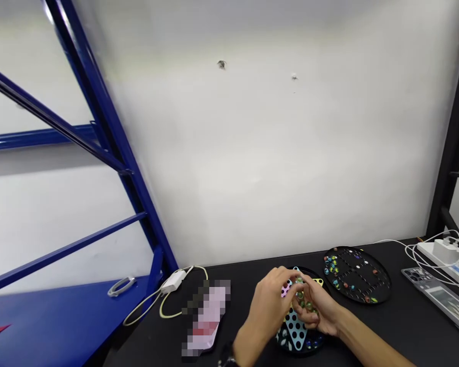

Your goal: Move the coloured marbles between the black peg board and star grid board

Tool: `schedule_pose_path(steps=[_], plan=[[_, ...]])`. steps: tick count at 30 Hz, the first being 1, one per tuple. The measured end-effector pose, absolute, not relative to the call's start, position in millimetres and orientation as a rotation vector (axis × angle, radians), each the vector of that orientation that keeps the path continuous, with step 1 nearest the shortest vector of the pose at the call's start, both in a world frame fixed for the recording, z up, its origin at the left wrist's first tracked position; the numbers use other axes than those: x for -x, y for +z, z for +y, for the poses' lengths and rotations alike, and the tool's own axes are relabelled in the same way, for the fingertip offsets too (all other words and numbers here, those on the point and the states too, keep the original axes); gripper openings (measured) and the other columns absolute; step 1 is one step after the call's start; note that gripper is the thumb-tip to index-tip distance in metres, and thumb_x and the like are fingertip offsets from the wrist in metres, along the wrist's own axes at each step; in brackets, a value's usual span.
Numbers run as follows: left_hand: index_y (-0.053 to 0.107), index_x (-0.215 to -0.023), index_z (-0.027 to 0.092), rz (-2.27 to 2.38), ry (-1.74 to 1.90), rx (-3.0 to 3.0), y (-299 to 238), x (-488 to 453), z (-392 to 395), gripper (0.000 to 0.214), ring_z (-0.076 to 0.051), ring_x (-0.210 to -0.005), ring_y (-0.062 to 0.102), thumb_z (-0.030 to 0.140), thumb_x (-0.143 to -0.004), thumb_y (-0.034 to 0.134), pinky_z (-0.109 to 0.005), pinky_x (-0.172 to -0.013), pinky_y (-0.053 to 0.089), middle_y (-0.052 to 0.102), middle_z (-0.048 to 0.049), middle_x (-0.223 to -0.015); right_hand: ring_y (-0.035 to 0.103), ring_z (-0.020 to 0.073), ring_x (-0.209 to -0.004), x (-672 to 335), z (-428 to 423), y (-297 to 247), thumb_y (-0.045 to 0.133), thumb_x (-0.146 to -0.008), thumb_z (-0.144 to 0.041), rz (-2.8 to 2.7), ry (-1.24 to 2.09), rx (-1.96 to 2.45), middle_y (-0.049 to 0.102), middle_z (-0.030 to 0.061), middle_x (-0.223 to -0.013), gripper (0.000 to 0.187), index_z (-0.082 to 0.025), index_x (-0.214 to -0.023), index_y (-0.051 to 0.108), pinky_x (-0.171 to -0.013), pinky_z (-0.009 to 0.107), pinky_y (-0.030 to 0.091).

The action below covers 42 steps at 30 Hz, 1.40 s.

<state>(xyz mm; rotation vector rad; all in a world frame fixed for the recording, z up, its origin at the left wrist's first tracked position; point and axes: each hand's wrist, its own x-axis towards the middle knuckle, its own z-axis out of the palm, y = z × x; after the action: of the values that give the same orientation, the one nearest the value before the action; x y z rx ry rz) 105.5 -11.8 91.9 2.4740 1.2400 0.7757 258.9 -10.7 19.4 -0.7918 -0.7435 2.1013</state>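
My right hand is cupped, palm up, around several green glass marbles. My left hand reaches over it with bent fingers, and a green marble shows between its fingertips and thumb. Both hands are above a round black Chinese checkers board, which they partly cover. A coloured star with black holes fills its middle; a light blue point, a bit of pink and a bit of yellow are visible. White-patterned marbles and dark blue marbles lie along the board's near rim.
Right of my hands lies a second round black board with mixed marbles. A phone, partly pixelated, lies to the left, near a white adapter and cable. A power strip and a clear-topped case are at right.
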Motion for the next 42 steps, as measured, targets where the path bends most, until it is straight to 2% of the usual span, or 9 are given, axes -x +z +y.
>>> schedule_pose_path(steps=[5, 9, 18, 21, 24, 28, 33, 36, 42], plan=[[0.065, -0.110, 0.030, 1.270, 0.728, -2.511, 91.4, -117.2, -15.7, 0.024, -0.019, -0.097, 0.060, 0.022, -0.093, 0.049, -0.030, -0.085, 0.044, 0.068, 0.0004, -0.105, 0.018, 0.0009, -0.028, -260.6, -8.4, 13.8, 0.044, -0.091, -0.060, -0.566, 2.046, 0.780, 0.045, -0.0073, -0.044, 0.049, -0.019, -0.063, 0.047, -0.035, 0.018, 0.005], [0.066, -0.103, 0.028, 1.428, 0.767, -2.451, 86.1, -81.2, 1.7, 0.020, -0.016, -0.090, 0.062, 0.025, -0.093, 0.050, -0.027, -0.080, 0.044, 0.068, 0.0015, -0.101, 0.015, 0.0006, -0.029, -276.0, -0.8, 16.4, 0.059, -0.087, -0.048, -0.569, 1.835, 0.784, 0.041, -0.0104, -0.045, 0.037, -0.020, -0.067, 0.047, -0.035, 0.018, 0.004], [0.074, -0.085, 0.031, 1.634, -0.024, -2.454, 69.4, -44.4, 18.8, 0.021, -0.021, -0.084, 0.069, 0.019, -0.075, 0.060, -0.027, -0.068, 0.045, 0.074, 0.0029, -0.087, 0.019, 0.0004, -0.031, -287.5, 5.9, 7.5, 0.058, -0.086, -0.048, -0.611, 1.771, 0.791, 0.043, -0.0095, -0.048, 0.036, -0.020, -0.068, 0.047, -0.036, 0.019, 0.007], [0.075, -0.079, 0.027, 1.684, -0.092, -2.495, 71.2, -55.7, 23.2, 0.021, -0.025, -0.082, 0.070, 0.014, -0.072, 0.061, -0.030, -0.068, 0.046, 0.075, -0.0020, -0.085, 0.018, 0.0005, -0.031, -286.7, 6.3, 5.4, 0.057, -0.086, -0.050, -0.623, 1.776, 0.796, 0.044, -0.0094, -0.048, 0.036, -0.020, -0.068, 0.046, -0.036, 0.019, 0.006], [0.074, -0.077, 0.019, 1.719, -0.104, -2.551, 69.9, -66.0, 26.1, 0.021, -0.030, -0.085, 0.070, 0.009, -0.076, 0.056, -0.035, -0.072, 0.048, 0.074, -0.0105, -0.087, 0.017, 0.0004, -0.032, -286.5, 6.0, 6.1, 0.056, -0.086, -0.053, -0.641, 1.796, 0.806, 0.044, -0.0094, -0.049, 0.038, -0.020, -0.068, 0.047, -0.037, 0.019, 0.006], [0.071, -0.088, 0.012, 1.717, -0.087, -2.636, 67.0, -70.7, 26.1, 0.022, -0.031, -0.091, 0.068, 0.008, -0.085, 0.050, -0.038, -0.077, 0.047, 0.071, -0.0161, -0.097, 0.018, 0.0003, -0.032, -287.7, 6.1, 6.8, 0.055, -0.087, -0.054, -0.696, 1.838, 0.809, 0.045, -0.0089, -0.049, 0.040, -0.019, -0.068, 0.049, -0.037, 0.019, 0.006], [0.062, -0.098, 0.021, 1.568, 0.264, -2.663, 81.0, -80.0, 18.3, 0.023, -0.018, -0.089, 0.064, 0.018, -0.099, 0.039, -0.026, -0.075, 0.045, 0.064, -0.0037, -0.102, 0.018, 0.0006, -0.031, -285.8, 4.7, 10.4, 0.052, -0.090, -0.052, -0.707, 1.926, 0.772, 0.049, -0.0072, -0.049, 0.039, -0.019, -0.070, 0.053, -0.036, 0.018, 0.005], [0.058, -0.098, 0.024, 1.274, 0.574, -2.639, 89.8, -103.2, 6.3, 0.015, -0.014, -0.087, 0.061, 0.020, -0.098, 0.043, -0.022, -0.074, 0.043, 0.061, 0.0014, -0.100, 0.018, 0.0011, -0.030, -278.7, -0.4, 14.6, 0.050, -0.090, -0.057, -0.715, 1.984, 0.768, 0.051, -0.0059, -0.048, 0.043, -0.019, -0.071, 0.055, -0.035, 0.018, 0.005], [0.056, -0.103, 0.023, 1.254, 0.638, -2.707, 83.2, -142.8, -7.2, 0.013, -0.022, -0.096, 0.056, 0.023, -0.090, 0.054, -0.031, -0.079, 0.045, 0.058, -0.0033, -0.108, 0.017, 0.0012, -0.031, -273.3, 2.0, 12.4, 0.055, -0.083, -0.065, -0.605, 1.772, 0.905, 0.040, -0.0090, -0.044, 0.049, -0.021, -0.064, 0.043, -0.035, 0.018, 0.009]])
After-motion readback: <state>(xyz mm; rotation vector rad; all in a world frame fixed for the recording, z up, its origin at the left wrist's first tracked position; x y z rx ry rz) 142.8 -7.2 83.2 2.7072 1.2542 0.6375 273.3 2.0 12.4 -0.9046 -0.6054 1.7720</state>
